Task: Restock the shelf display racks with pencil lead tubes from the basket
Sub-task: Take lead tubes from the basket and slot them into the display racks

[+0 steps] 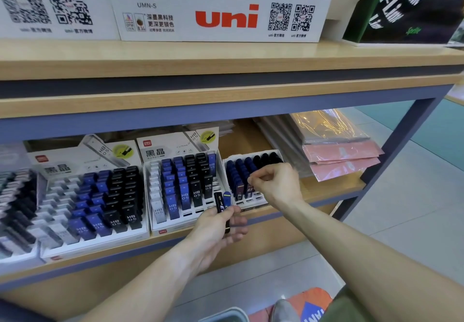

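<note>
In the head view, the left hand [216, 226] grips two pencil lead tubes, one black tube [221, 205] and one blue tube [227, 198], near the shelf edge [276, 217]. The right hand [273, 183] has its fingers curled over the small white rack [251, 200] on the right, pinching something too small to tell. That rack holds rows of dark blue and black tubes. Two bigger racks sit to its left: the middle rack [160, 230] and the left rack [100, 242], with white, blue and black tubes. Pink packets [344, 161] lie far right. A grey basket rim [226, 315] shows at the bottom.
</note>
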Demonstrator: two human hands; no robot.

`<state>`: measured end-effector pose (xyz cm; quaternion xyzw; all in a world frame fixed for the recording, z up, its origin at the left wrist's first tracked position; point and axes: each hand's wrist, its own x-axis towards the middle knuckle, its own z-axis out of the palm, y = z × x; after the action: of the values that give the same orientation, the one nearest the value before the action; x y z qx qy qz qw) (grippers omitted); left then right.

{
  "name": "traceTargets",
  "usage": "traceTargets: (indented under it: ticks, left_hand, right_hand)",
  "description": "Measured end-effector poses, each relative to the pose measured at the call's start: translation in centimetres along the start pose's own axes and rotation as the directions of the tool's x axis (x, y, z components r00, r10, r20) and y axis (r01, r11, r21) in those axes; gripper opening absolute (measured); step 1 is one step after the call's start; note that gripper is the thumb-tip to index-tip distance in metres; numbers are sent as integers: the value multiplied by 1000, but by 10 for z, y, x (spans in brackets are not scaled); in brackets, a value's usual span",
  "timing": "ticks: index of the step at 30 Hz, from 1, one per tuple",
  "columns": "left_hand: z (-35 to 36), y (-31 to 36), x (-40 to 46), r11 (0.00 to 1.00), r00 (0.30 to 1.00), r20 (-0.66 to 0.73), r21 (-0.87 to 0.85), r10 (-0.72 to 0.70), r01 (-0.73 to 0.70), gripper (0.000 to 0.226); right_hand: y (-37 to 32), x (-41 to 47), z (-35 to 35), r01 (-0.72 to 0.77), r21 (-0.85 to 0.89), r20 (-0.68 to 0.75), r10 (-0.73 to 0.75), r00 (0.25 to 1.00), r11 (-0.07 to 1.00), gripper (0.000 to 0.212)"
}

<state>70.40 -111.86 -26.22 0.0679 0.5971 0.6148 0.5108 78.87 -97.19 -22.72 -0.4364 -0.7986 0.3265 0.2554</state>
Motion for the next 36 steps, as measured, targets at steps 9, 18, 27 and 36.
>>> traceTargets:
  ticks: [9, 18, 27, 36]
  left_hand:
    - [-3, 1, 0, 1000, 1000, -3, 22, 12, -12, 24]
    - [2, 5, 0, 999, 999, -22, 35, 30, -30, 24]
    - [2, 7, 0, 999, 999, -26, 32, 26, -26, 24]
    - [1, 5, 3, 999, 999, -39, 32, 23, -22, 24]
  right_hand:
    - [-10, -10, 2, 278, -352, 43, -282, 959, 894, 27]
    - [-22, -9, 21, 262, -430, 50, -267, 962, 864, 30]
    - [-34, -1, -4, 107, -232, -33, -118, 992, 967, 17]
    - [-19, 5, -12, 366, -217, 225, -318, 921, 905, 20]
